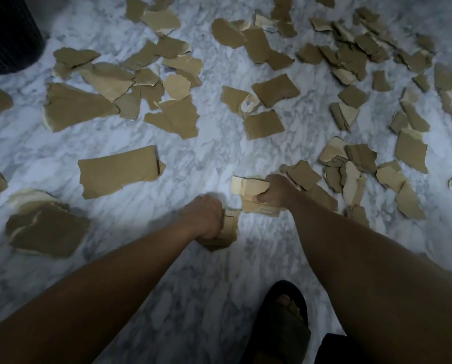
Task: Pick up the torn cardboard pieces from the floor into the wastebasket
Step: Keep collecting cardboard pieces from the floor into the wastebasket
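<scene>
Mid-frame, the left hand (206, 219) curls its fingers round a cardboard piece (232, 228); the right hand (276, 191) clutches a cardboard stack (250, 186). The wastebasket (9, 35) stands upper left.

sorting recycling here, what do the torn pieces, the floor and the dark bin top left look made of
Torn pieces: matte brown corrugated cardboard; ragged edges show paler inner layers. Floor: smooth white stone with grey veining, marble or a marble-look tile. Bin: dark mesh, likely metal, by its faint grid.

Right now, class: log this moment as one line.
left hand: grips cardboard piece | right hand: grips cardboard stack | wastebasket: ahead-left | floor: scraps scattered
</scene>
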A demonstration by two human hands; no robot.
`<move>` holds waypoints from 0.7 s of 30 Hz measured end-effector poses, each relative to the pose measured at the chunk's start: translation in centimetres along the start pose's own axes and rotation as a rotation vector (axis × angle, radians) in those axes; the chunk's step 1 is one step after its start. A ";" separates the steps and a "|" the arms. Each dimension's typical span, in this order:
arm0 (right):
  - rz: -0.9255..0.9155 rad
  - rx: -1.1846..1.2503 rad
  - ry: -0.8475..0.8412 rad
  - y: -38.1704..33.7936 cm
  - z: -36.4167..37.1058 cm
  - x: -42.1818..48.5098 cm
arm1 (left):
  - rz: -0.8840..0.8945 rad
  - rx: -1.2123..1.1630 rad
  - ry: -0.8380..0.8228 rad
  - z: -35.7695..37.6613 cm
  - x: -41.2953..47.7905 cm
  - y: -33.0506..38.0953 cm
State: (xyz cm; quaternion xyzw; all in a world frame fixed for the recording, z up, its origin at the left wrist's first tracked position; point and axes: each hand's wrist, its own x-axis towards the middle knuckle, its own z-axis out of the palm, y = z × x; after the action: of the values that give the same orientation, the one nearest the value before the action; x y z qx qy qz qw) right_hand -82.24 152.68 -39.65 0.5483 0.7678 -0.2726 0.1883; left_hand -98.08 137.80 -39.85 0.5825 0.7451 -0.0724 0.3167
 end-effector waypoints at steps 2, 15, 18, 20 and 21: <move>-0.012 0.003 0.007 -0.3 -0.2 -0.1 | -0.003 -0.013 -0.029 -0.1 0.0 0.0; -0.067 0.445 -0.039 -3.3 -4.3 0.9 | -0.121 -0.346 -0.051 -5.9 1.8 -5.8; -0.042 0.498 -0.063 -4.0 -3.8 1.2 | -0.270 -0.235 0.020 -9.3 2.0 -10.6; -0.013 0.554 -0.040 -4.0 -3.8 1.1 | -0.386 -0.079 0.077 -10.1 1.7 -13.5; 0.010 0.609 -0.025 -3.7 -3.8 1.1 | -0.417 -0.055 0.081 -10.1 1.7 -14.7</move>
State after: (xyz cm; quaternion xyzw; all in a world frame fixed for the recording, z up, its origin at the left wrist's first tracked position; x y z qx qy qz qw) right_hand -86.05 154.93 -36.52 0.5800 0.6456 -0.4961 0.0258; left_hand -115.64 139.38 -36.68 0.4095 0.8632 -0.0926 0.2805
